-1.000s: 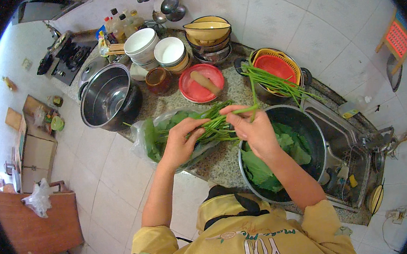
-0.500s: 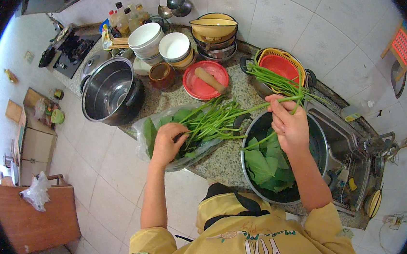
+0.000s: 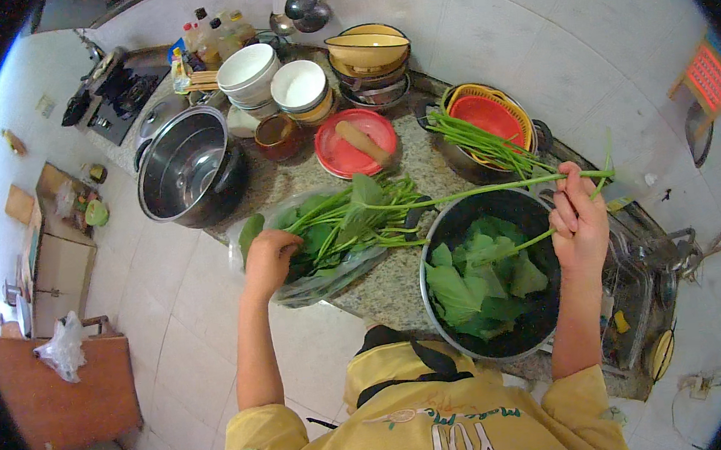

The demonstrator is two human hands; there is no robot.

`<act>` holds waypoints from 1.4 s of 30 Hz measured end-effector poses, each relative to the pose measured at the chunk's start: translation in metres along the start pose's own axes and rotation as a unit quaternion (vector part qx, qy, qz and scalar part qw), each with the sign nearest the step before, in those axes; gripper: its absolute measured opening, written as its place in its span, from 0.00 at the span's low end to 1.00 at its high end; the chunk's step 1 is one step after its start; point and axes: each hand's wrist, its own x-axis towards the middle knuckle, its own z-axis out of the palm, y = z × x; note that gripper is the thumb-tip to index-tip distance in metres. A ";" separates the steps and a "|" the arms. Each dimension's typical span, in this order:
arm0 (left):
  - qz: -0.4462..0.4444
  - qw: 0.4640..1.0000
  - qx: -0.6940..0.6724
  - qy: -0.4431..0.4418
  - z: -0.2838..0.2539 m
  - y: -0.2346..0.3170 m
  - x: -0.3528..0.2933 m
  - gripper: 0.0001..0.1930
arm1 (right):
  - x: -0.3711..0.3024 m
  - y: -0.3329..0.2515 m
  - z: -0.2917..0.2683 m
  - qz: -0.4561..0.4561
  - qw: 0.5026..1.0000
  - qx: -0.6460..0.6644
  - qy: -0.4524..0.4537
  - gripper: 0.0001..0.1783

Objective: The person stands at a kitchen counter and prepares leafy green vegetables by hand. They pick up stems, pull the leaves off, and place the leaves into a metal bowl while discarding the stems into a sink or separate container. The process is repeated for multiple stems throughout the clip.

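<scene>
My right hand (image 3: pixel 581 221) is closed round leafy green stems (image 3: pixel 482 191) above the right side of a large dark pot (image 3: pixel 426 292). One long stem stretches left from it to a leaf over the bagged greens; another slopes down toward the green leaves (image 3: pixel 477 279) in the pot. At a plastic bag (image 3: pixel 340 282) of stemmed leafy greens (image 3: pixel 324 244), my left hand (image 3: pixel 271 263) is curled with fingertips among the leaves; what they pinch is hidden. A bundle of bare green stems (image 3: pixel 486 144) lies across a red basket (image 3: pixel 488 115) behind the pot.
Left on the counter stands a deep dark pot (image 3: pixel 188 167). Behind are white bowls (image 3: pixel 248 70), a brown jar (image 3: pixel 277 136), a red plate (image 3: pixel 332 146) with a wooden rolling stick (image 3: pixel 362 142), and stacked yellow bowls (image 3: pixel 369 50). A sink (image 3: pixel 635 321) lies at right.
My right hand has moved right, drawing the long stem out over the pot, and a leaf now shows above the bagged greens. My left hand has shifted slightly left. The view has shifted a little.
</scene>
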 end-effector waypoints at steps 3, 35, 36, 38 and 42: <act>0.027 0.995 -0.022 0.091 -0.007 0.027 0.009 0.08 | -0.004 -0.008 -0.014 -0.007 1.000 0.020 -0.003 0.11; 0.107 0.883 -0.440 -0.125 -0.005 0.224 0.038 0.09 | -0.056 -0.021 -0.004 -0.104 0.978 -0.092 -0.154 0.03; 0.101 0.883 -0.441 -0.126 -0.003 0.224 0.037 0.09 | -0.057 -0.021 -0.003 -0.092 0.981 -0.081 -0.152 0.03; 0.076 0.877 -0.460 -0.120 0.000 0.229 0.034 0.08 | -0.060 -0.023 -0.004 -0.062 0.986 -0.067 -0.136 0.04; 0.068 0.895 -0.434 -0.082 -0.005 0.238 0.032 0.07 | -0.059 -0.026 -0.007 -0.075 0.992 -0.069 -0.076 0.19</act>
